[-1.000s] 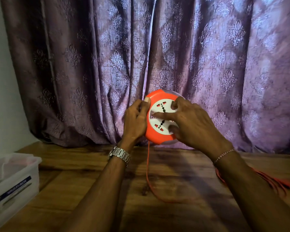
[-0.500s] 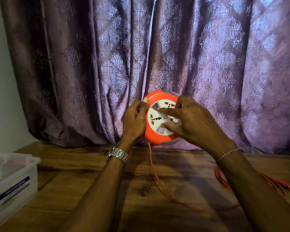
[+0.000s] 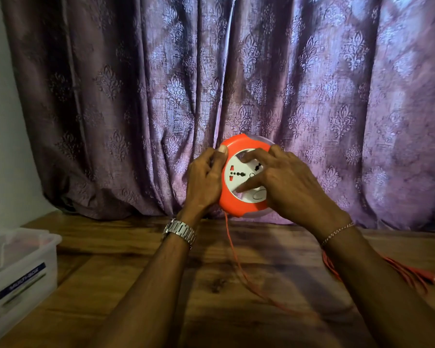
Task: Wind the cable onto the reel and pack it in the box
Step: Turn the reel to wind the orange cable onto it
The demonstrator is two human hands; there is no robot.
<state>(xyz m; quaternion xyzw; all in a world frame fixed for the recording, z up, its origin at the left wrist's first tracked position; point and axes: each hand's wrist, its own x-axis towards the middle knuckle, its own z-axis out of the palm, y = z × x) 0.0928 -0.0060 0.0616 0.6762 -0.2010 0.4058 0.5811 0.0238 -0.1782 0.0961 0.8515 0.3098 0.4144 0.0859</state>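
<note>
I hold a round orange reel [image 3: 236, 205] with a white socket face up in front of the curtain, above the table. My left hand [image 3: 205, 179] grips its left rim, thumb on the orange edge. My right hand [image 3: 284, 183] lies over the white face, fingers pressed into it. A thin orange cable [image 3: 239, 267] hangs from the reel's underside and runs across the wood to the right, under my right forearm. More loose cable [image 3: 409, 272] lies bunched at the right edge. A clear plastic box [image 3: 43, 249] stands at the left.
The wooden table [image 3: 141, 267] stretches from the curtain toward me. A purple patterned curtain [image 3: 161, 96] hangs right behind the reel. A pale wall [image 3: 3, 146] is at the far left. The box has a blue label on its side.
The white face of the reel has turned under my right fingers, which shifted over it. The hanging cable has swung and its slack on the table lies differently. My left hand stays on the rim.
</note>
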